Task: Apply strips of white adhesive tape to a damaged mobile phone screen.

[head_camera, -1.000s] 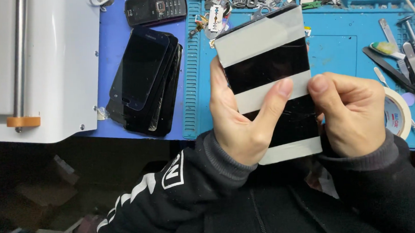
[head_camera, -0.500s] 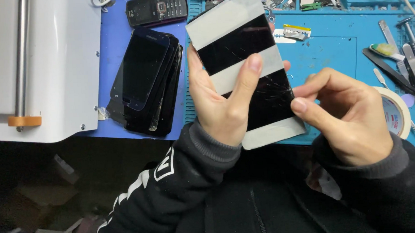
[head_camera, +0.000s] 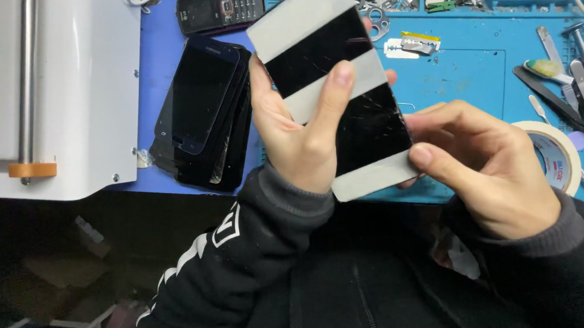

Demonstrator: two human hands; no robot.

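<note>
Above the blue mat's [head_camera: 460,75] near edge, the left hand [head_camera: 297,137] grips a cracked, taped phone screen [head_camera: 335,88]; the right hand [head_camera: 485,167] pinches its lower corner, stacked phones [head_camera: 203,115] left.

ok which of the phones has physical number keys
The small dark keypad phone at the far edge of the blue mat. The stacked phones below it and the taped, cracked one in hand are flat glass.
</note>
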